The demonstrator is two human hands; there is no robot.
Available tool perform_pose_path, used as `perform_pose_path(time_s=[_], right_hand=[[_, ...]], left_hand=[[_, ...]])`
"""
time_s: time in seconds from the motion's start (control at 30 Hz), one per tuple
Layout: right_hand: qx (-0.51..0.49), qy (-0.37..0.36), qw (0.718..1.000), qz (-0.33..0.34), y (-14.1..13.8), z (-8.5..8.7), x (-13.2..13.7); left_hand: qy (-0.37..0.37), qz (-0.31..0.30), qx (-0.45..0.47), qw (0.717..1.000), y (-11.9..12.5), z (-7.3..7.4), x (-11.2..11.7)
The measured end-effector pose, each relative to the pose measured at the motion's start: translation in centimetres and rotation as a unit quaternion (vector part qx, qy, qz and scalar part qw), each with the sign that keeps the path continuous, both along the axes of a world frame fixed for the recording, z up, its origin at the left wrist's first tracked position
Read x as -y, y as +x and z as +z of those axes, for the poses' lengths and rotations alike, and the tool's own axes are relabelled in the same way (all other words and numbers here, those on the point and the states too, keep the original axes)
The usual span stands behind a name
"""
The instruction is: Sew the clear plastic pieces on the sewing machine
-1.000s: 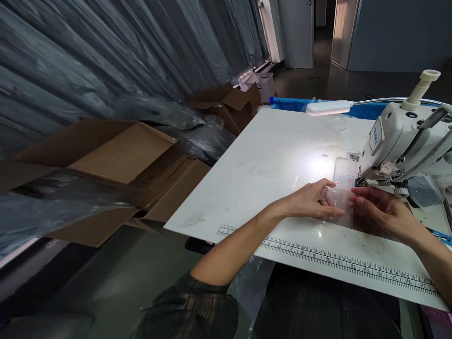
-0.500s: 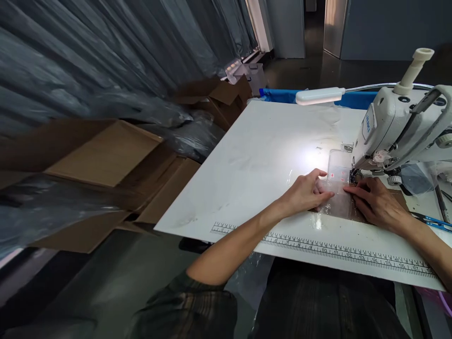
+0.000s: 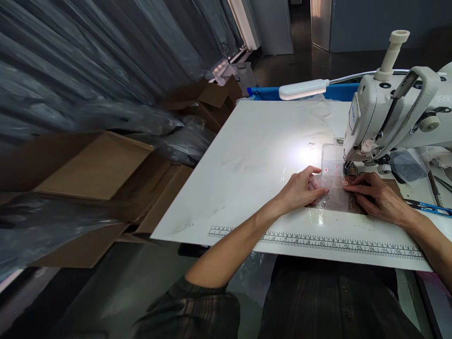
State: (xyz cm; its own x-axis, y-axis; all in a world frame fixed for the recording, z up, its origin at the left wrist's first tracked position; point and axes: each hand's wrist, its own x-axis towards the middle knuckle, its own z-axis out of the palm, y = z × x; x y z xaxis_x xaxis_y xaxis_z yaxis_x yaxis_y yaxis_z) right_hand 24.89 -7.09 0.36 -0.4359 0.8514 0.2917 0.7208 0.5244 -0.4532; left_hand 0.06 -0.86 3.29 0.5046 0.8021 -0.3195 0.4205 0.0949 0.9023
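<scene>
A clear plastic piece (image 3: pixel 332 153) with small red marks lies flat on the white table, its right edge beside the presser foot (image 3: pixel 347 168) of a white sewing machine (image 3: pixel 367 110). At its left edge is my left hand (image 3: pixel 304 188), with the thumb over the plastic, the index finger stretched toward it and the other fingers curled. My right hand (image 3: pixel 376 197) presses its fingertips together on the right side of the plastic, just in front of the presser foot. Under the plastic and my right hand shows a brown sheet (image 3: pixel 391 187).
A printed ruler (image 3: pixel 318 242) runs along the front of the table (image 3: pixel 240 160). Blue-handled snips (image 3: pixel 429 207) lie to the right. A white lamp (image 3: pixel 303 89) hangs over the back. Cardboard boxes (image 3: pixel 95 165) and plastic bags (image 3: pixel 190 139) stand left of the table.
The view has shifted, so the machine appears farther left and higher. My right fingertips sit slightly farther right relative to the plastic; otherwise both hands keep nearly the same pose.
</scene>
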Motion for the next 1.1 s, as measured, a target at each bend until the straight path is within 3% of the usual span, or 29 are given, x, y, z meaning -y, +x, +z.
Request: perform_pose_path(time_s=[0.27, 0.47, 0.73, 0.87, 0.9, 0.97, 1.03, 1.1], right_hand=[[-0.010, -0.006, 1.000, 0.001, 0.1, 0.3, -0.1], [-0.033, -0.033, 0.998, -0.036, 0.5, 1.0, 0.2], [0.013, -0.045, 0.998, 0.041, 0.5, 1.5, 0.7], [0.040, -0.034, 0.997, 0.048, 0.5, 1.3, 0.6], [0.043, -0.028, 0.997, 0.050, 0.5, 1.2, 0.6], [0.043, -0.013, 0.997, 0.055, 0.5, 1.1, 0.7], [0.039, -0.004, 0.998, 0.055, 0.5, 0.9, 0.7], [0.036, 0.001, 0.998, 0.052, 0.4, 0.8, 0.8]], left_hand=[[0.000, 0.002, -0.006, 1.000, 0.1, 0.0, -0.2], [-0.013, 0.014, -0.006, 1.000, 0.3, 0.1, -0.2], [-0.022, 0.014, -0.008, 1.000, 0.2, -0.2, -0.4], [-0.007, -0.005, -0.010, 1.000, -0.2, -0.7, -0.5], [0.023, -0.008, -0.017, 1.000, -0.3, -0.8, -0.5], [0.150, 0.004, -0.044, 0.988, -0.4, -1.0, -0.5], [0.323, 0.004, -0.084, 0.943, -0.2, -1.1, -0.5], [0.450, -0.072, -0.115, 0.883, 0.4, -1.2, -0.8]])
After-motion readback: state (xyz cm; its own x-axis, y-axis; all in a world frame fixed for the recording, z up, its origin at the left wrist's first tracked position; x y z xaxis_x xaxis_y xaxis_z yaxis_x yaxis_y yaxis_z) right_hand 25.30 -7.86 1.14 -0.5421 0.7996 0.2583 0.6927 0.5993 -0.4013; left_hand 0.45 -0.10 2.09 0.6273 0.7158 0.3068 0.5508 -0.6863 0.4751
